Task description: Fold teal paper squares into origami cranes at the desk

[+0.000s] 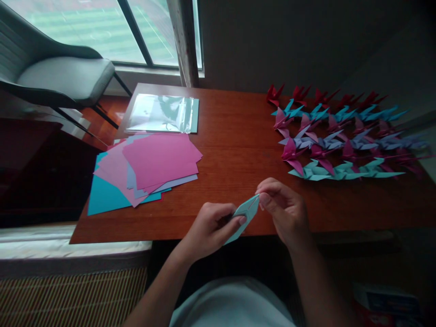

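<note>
A pale mint-green piece of folded paper [251, 209] is held in the air over the front edge of the table. My left hand [216, 227] grips its lower left part, the thumb lying across the top face. At the upper right tip, my right hand [284, 209] pinches the narrow point between thumb and fingers. The paper is tilted, its upper tip pointing to the right. Part of it is hidden under my left fingers. Beyond my right hand stands a row of mint-green paper cranes [335, 171].
More paper cranes in red [320, 96], blue [316, 111], pink, lilac and magenta stand in rows at the table's right. Coloured paper sheets [163, 159] lie fanned at the left, below a clear plastic packet [160, 113]. A chair [64, 77] stands by the window.
</note>
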Action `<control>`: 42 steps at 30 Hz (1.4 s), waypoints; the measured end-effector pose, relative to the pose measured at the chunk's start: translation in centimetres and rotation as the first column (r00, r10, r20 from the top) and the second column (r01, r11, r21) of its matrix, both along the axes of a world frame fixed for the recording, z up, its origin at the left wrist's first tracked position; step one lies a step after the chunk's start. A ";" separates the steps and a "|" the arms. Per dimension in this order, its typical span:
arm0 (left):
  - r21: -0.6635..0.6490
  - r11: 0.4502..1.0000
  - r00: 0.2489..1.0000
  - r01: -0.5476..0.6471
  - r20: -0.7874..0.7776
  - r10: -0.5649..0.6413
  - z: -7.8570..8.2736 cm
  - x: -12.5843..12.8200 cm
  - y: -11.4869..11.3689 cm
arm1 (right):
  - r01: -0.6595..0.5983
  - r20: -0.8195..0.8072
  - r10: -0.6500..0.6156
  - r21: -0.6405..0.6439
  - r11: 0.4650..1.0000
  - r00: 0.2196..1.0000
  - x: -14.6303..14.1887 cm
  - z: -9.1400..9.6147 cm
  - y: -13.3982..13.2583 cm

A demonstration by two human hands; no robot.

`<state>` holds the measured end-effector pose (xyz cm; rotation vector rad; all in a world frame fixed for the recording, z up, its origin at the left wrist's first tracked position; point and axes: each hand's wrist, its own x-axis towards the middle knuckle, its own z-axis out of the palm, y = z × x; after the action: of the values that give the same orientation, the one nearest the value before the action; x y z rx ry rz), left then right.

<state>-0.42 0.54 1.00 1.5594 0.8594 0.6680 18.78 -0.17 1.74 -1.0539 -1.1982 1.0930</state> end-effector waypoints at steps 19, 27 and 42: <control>-0.253 0.957 0.982 0.143 0.153 -0.107 0.1 -1.1 0.3 | -0.036 -0.054 0.039 0.052 0.998 0.998 -0.9 -0.7 -0.4; -0.270 0.950 0.978 0.160 0.175 -0.115 0.1 -1.2 0.3 | -0.058 -0.111 0.063 0.048 0.997 0.992 -1.6 -1.0 -0.3; -0.278 0.950 0.978 0.142 0.187 -0.091 0.1 -1.2 0.2 | -0.155 -0.288 0.152 0.015 0.988 0.945 -1.7 -1.1 0.0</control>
<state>-1.67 0.71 1.13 1.2575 0.6946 0.5540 17.05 -0.19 0.66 -0.7824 -1.0526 1.3241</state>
